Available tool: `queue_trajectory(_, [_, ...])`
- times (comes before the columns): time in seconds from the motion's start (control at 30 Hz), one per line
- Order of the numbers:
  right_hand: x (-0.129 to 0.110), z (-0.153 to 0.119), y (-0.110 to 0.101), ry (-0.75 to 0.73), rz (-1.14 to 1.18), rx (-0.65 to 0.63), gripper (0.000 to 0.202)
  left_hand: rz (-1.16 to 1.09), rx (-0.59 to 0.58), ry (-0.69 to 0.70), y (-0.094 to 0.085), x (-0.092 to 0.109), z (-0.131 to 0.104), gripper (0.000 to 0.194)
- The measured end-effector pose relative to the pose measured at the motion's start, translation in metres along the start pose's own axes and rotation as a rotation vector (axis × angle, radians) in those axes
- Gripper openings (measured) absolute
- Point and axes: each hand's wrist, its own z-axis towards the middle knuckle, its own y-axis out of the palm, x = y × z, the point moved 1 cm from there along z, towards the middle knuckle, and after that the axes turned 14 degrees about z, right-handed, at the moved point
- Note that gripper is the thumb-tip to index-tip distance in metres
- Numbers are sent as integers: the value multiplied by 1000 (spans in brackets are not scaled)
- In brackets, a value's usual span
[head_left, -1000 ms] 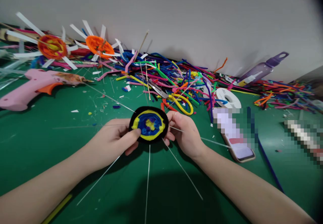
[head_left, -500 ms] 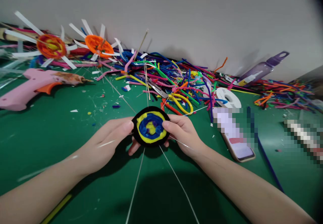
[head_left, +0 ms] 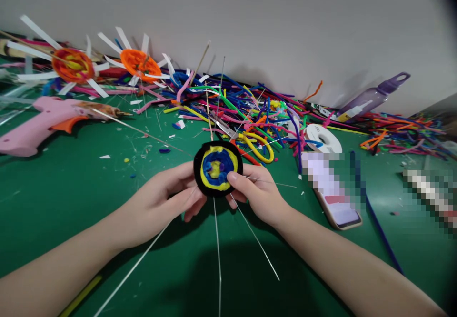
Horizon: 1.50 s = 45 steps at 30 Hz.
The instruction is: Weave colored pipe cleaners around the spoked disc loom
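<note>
Between my hands is a round pipe-cleaner disc [head_left: 219, 168], with a black rim, a yellow ring, a blue ring and a yellow centre. Several thin pale rods [head_left: 217, 241] stick out from it on all sides like spokes. My left hand [head_left: 171, 193] grips the disc's left edge, its fingers partly behind it. On the other side my right hand [head_left: 259, 188] pinches the lower right edge, the thumb lying on the front face. The disc is held above the green table and tilted toward me.
A pink glue gun [head_left: 50, 122] lies at left. Behind stand two orange discs [head_left: 141, 64] with white strips. Pipe cleaners [head_left: 246, 103], yellow-handled scissors [head_left: 259, 145], a ribbon spool [head_left: 323, 138] and a purple bottle [head_left: 371, 98] line the wall. At right lies a phone [head_left: 332, 193].
The disc has turned in my hands and shifted slightly up, its spokes now pointing in other directions. My left thumb has moved from the front face to the lower left edge.
</note>
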Motion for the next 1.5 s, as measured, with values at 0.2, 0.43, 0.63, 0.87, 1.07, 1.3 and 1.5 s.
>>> queue_trajectory(0.2, [2,-1,-2,35,-45,15,32,14,36,-66,5,9,-2,32])
queue_trajectory(0.43, [4,-2,-4,54,-79,14,33,183,66,-180,6,13,-1,23])
queue_trajectory(0.63, [0,-4,1,68,-176,-14,34,346,18,-149,3,15,2,37])
queue_trajectory(0.87, [-7,-4,7,-8,-330,-55,29,407,52,-209,2,15,1,50])
queue_trajectory(1.07, [-5,-3,3,24,-227,-81,26,249,79,-227,-4,2,3,45])
queue_trajectory(1.3, [-1,2,0,14,132,-14,25,195,108,-274,-3,1,3,45])
queue_trajectory(1.5, [-1,2,0,-3,111,-12,30,396,-29,-291,-5,7,3,56])
